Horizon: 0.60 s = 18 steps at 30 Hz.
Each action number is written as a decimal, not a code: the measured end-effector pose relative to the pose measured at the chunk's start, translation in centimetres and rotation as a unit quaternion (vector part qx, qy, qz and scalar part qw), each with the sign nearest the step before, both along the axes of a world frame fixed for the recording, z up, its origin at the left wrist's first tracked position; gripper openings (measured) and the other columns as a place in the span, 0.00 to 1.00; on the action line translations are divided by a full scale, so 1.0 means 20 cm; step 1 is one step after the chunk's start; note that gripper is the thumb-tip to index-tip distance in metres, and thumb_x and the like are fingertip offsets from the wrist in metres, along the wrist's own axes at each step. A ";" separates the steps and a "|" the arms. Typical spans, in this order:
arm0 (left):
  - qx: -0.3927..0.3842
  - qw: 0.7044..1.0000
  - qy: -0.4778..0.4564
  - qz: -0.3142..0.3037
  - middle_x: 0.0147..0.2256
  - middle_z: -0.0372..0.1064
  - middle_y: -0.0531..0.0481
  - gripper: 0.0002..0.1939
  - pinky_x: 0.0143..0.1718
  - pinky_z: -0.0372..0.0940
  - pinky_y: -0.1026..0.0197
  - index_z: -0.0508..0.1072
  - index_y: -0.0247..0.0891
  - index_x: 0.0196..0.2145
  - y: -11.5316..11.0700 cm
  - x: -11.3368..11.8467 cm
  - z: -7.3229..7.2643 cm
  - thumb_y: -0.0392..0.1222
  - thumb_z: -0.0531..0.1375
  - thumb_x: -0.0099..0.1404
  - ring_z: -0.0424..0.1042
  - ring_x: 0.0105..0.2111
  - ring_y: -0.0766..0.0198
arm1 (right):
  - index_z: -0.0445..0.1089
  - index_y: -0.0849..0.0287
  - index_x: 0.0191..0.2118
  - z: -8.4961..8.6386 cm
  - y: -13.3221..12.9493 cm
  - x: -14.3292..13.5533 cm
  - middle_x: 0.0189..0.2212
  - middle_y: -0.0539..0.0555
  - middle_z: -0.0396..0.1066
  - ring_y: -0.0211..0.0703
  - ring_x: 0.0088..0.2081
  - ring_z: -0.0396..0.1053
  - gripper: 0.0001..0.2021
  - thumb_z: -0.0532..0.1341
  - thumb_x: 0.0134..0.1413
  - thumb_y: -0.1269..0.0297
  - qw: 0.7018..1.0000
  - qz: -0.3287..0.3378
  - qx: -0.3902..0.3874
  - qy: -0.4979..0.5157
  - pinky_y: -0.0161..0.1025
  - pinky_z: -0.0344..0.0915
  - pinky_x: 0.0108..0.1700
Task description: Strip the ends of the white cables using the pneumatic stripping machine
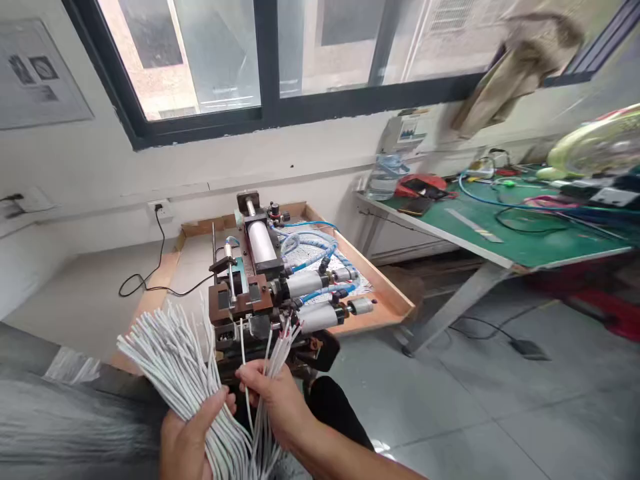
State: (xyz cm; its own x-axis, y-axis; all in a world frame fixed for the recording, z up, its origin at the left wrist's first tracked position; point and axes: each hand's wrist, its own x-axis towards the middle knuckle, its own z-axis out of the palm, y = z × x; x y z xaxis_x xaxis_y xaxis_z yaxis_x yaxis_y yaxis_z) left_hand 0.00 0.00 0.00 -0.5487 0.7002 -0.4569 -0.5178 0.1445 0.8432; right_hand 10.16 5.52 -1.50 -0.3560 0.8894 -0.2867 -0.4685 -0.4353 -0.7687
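Note:
My left hand [193,433] is wrapped round a thick bundle of white cables [170,360], their cut ends fanned out up and to the left. My right hand [275,393] is closed on a smaller bunch of white cables [281,353], some with reddish tips. Between its thumb and forefinger one single white cable [243,343] stands upright, its top end at the front of a pneumatic machine [250,293]. Whether that end sits inside the machine's jaws I cannot tell. Below the hands the two bunches run together.
The machine, with silver cylinders [263,243] and blue air hoses [320,250], stands in a wood-edged tray [385,300]. To the right is a green-topped table [480,233] with tools and a fan [600,143]. More pale strands [65,420] lie at the lower left.

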 end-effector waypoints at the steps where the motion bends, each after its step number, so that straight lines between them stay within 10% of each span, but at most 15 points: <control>1: -0.001 1.000 -0.003 0.006 0.21 0.72 0.43 0.11 0.26 0.65 0.58 0.72 0.30 0.24 0.01 0.00 0.00 0.32 0.66 0.38 0.70 0.22 0.59 | 0.67 0.67 0.18 0.00 0.00 0.00 0.13 0.48 0.62 0.28 0.15 0.53 0.11 0.65 0.32 0.63 1.000 -0.008 -0.006 0.000 0.29 0.47 0.20; 18: 0.034 0.999 0.016 0.007 0.18 0.70 0.48 0.14 0.21 0.64 0.60 0.70 0.32 0.26 0.05 -0.01 0.02 0.33 0.66 0.38 0.68 0.18 0.61 | 0.66 0.68 0.21 0.02 0.13 -0.10 0.12 0.46 0.59 0.24 0.12 0.49 0.11 0.65 0.33 0.64 0.975 -0.041 -0.188 0.114 0.25 0.45 0.14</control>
State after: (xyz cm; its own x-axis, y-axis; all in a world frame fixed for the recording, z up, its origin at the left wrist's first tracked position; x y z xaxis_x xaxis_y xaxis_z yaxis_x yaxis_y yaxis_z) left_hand -0.30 1.08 0.44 -0.5721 0.7214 -0.3901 -0.4911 0.0797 0.8675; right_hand 8.25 8.03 -1.16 -0.3805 0.7646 -0.5201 -0.6545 -0.6200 -0.4327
